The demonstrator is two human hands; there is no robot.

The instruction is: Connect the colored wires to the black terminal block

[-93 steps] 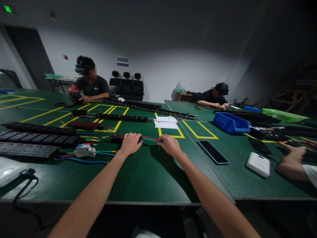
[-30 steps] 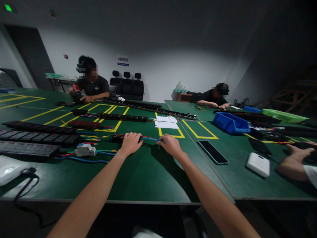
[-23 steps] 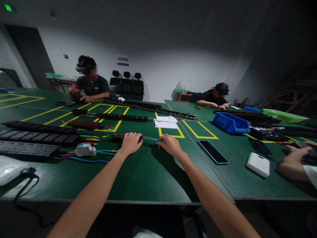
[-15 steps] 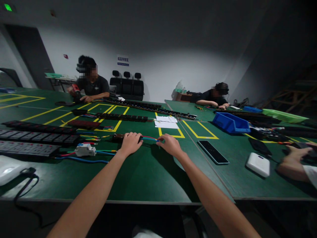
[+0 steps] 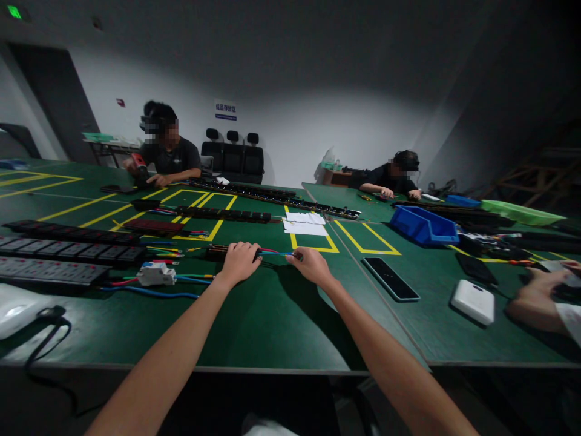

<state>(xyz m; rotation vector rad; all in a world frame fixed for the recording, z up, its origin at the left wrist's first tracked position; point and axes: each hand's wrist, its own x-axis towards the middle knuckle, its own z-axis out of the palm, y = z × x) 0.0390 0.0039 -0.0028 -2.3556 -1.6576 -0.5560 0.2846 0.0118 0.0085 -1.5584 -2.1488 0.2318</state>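
Wrapping over a slim black plastic strip [image 5: 215, 252], the left hand [image 5: 239, 263] grasps it with fingers curled and held together against the green, yellow-lined counter [image 5: 254, 333]. Out of the strip's right end run thin red and blue insulated wires [image 5: 273, 252]; the right hand [image 5: 311, 265] pinches their far ends between thumb and fingertips, its other fingers bent. Rightward, well apart, lies a flat, dark-screened phone with a pale edge [image 5: 390, 279].
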